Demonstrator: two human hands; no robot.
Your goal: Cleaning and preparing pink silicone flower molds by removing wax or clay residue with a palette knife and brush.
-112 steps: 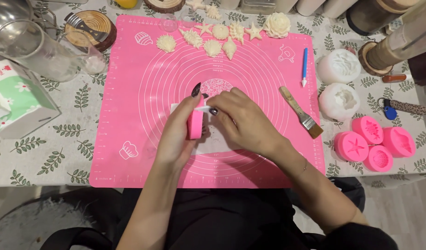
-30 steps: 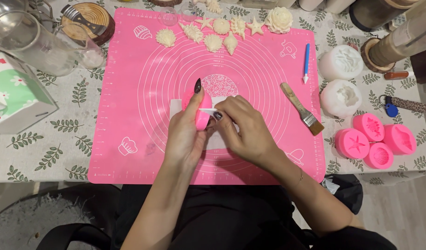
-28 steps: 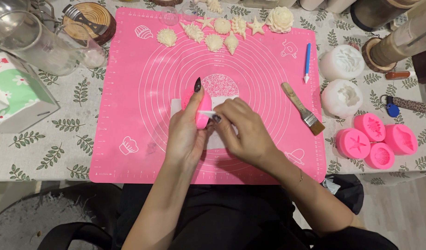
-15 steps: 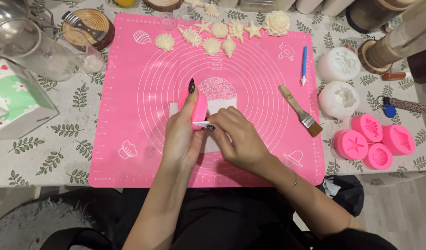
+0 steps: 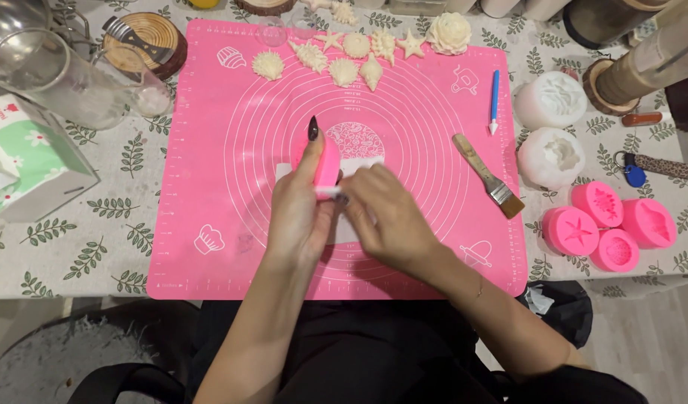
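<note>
My left hand [image 5: 300, 206] holds a small pink silicone mould [image 5: 329, 160] upright over the middle of the pink baking mat [image 5: 209, 150], its forefinger stretched up along the mould's side. My right hand [image 5: 389, 217] comes in from the right, and its fingertips pinch at the mould's lower edge, where a small white bit shows. What that bit is I cannot tell. A white sheet [image 5: 368, 163] lies on the mat under both hands, mostly hidden by them.
Several cream shell and star casts [image 5: 344, 69] line the mat's far edge. A brush [image 5: 490, 176], a blue tool [image 5: 494, 101], two white moulds [image 5: 551, 157] and several pink moulds [image 5: 598, 224] lie to the right. On the left are a glass jug [image 5: 52, 78] and a carton [image 5: 29, 161].
My right hand's fingertips have slid from the mould's upper side down to its lower edge. Both hands and the mould stay over the mat's middle.
</note>
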